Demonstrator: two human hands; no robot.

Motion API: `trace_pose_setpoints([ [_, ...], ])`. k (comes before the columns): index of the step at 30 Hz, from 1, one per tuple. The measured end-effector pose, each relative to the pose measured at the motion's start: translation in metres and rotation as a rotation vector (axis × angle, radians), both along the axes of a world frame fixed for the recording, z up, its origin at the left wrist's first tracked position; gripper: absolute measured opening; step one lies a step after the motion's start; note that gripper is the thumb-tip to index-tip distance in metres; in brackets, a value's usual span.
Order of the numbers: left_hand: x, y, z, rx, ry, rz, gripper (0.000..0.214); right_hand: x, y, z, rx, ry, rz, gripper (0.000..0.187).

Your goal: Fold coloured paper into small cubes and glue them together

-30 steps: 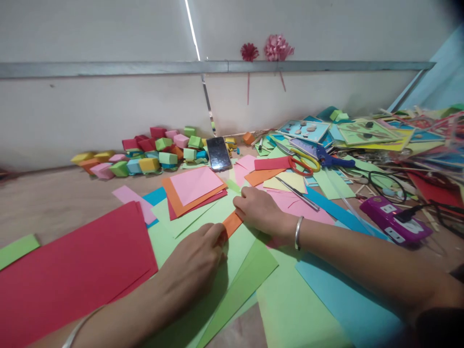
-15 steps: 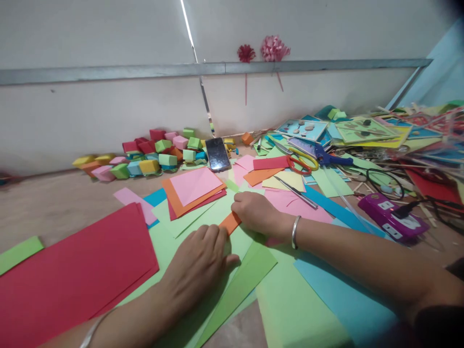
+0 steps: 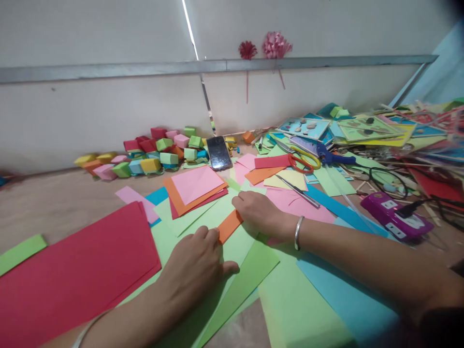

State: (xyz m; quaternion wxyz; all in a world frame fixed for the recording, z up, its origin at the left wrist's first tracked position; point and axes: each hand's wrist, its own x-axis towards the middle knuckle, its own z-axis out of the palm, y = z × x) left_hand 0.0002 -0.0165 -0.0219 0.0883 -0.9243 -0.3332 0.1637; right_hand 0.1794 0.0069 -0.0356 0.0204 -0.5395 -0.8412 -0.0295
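Note:
A short orange paper strip (image 3: 230, 226) lies at a slant over light green sheets (image 3: 203, 224), with one of my hands at each end. Closed fingers of my right hand (image 3: 258, 211) cover its upper right end. At the lower left end, the bent fingers of my left hand (image 3: 198, 258) press on the strip, while the thumb sticks out to the side. Both ends of the strip are hidden under the fingers. Beyond my hands sits a small stack of pink (image 3: 195, 184), orange and red paper squares. A bright green sheet (image 3: 246, 285) runs below my hands.
Large red sheets (image 3: 79, 266) lie at left. Folded paper cubes (image 3: 150, 165) and a phone (image 3: 218, 152) stand along the wall. To the right are scissors (image 3: 302, 165), a craft knife (image 3: 299, 191), a blue glue gun (image 3: 333, 157) and a purple power strip (image 3: 395, 217) with cables.
My left hand has slid slightly down and left along the orange strip, so more of the strip shows between the hands. The right hand stays at its end.

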Motion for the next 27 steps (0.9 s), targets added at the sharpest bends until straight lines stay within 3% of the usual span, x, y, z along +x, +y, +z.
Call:
trace_pose_setpoints([
  [7,0.003,-0.005,0.003,-0.034,-0.010,0.083,0.053,-0.020,-0.030,0.002,0.063,-0.147,0.124,0.028],
  [13,0.002,-0.003,0.005,-0.068,-0.035,0.116,0.050,-0.018,-0.027,0.006,-0.057,-0.223,0.085,0.021],
  [17,0.002,-0.001,0.005,-0.067,-0.059,0.102,0.046,-0.005,-0.017,0.015,-0.140,-0.371,-0.017,0.010],
  [18,0.002,0.000,0.005,-0.069,-0.067,0.103,0.046,-0.003,-0.015,0.017,-0.150,-0.398,-0.029,0.016],
  [23,0.002,0.001,0.003,-0.074,-0.094,0.106,0.046,-0.014,-0.030,0.020,0.024,-0.340,-0.120,0.023],
  [25,0.002,0.000,0.003,-0.064,-0.091,0.100,0.046,-0.024,-0.044,0.019,0.031,-0.274,0.007,0.027],
  [27,0.001,-0.001,0.004,-0.052,-0.082,0.096,0.046,-0.031,-0.055,0.019,-0.052,-0.267,0.131,0.022],
])
